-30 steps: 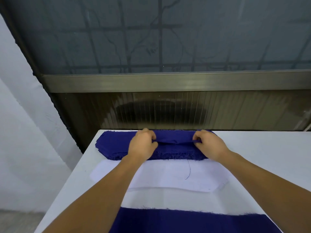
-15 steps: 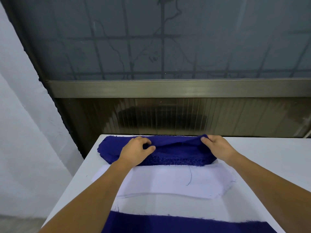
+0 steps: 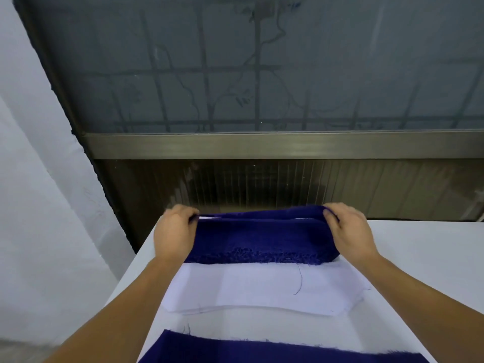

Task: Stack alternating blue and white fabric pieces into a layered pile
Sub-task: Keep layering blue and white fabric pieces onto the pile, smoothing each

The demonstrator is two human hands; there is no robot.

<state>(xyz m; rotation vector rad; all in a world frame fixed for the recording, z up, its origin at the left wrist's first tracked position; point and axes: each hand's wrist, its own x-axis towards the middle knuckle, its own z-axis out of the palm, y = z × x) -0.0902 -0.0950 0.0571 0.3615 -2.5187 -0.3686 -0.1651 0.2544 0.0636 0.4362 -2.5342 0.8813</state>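
Head view: at the far edge of the white tabletop (image 3: 419,258), the left hand (image 3: 174,233) and right hand (image 3: 351,231) each pinch an end of the top blue cloth (image 3: 262,218), lifted off the blue pile (image 3: 262,244) stretched between them. The white pile (image 3: 262,286) lies just nearer, touching it; another blue piece (image 3: 262,349) sits at the near edge

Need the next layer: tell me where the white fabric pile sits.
Head view, table centre: the white fabric pile lies between the far blue stack and the near blue piece.
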